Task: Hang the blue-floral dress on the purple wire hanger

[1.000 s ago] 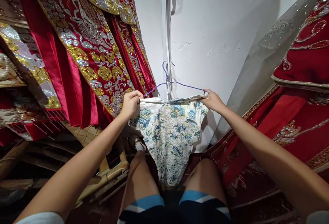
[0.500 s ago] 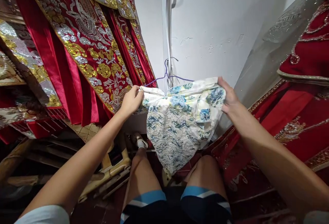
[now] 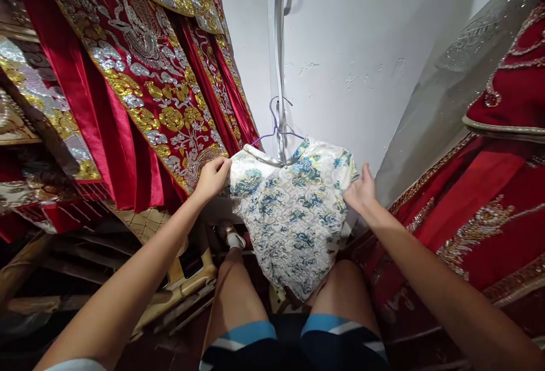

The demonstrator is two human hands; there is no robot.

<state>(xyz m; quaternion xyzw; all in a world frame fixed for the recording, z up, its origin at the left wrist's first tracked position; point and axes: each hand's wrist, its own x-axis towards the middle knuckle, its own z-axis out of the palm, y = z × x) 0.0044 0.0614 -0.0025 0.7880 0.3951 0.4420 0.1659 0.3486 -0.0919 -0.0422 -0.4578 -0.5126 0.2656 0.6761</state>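
Observation:
A white short-sleeved top (image 3: 293,217) with blue, green and yellow flowers hangs in front of me on a purple hanger (image 3: 276,124). The hanger's hook and upper arms show above the neckline; the rest is hidden inside the garment. My left hand (image 3: 213,176) is closed, pinching the edge of the sleeve on the left. At the opposite sleeve, my right hand (image 3: 361,192) has its fingers curled at the cuff and its thumb sticking up. Both shoulders of the top lie spread over the hanger, and its lower part hangs down between my knees.
Red sequinned garments (image 3: 149,75) hang at the left, above a bamboo rack or chair (image 3: 191,286). More red beaded clothing (image 3: 481,206) is close on the right, partly behind clear plastic (image 3: 464,47). A white wall (image 3: 349,30) with a pale vertical strap (image 3: 280,47) stands ahead.
The right shoulder of the top has come down over the hanger, and its sleeve has unfolded. My right hand has moved down and left to the cuff; my left hand has dropped slightly.

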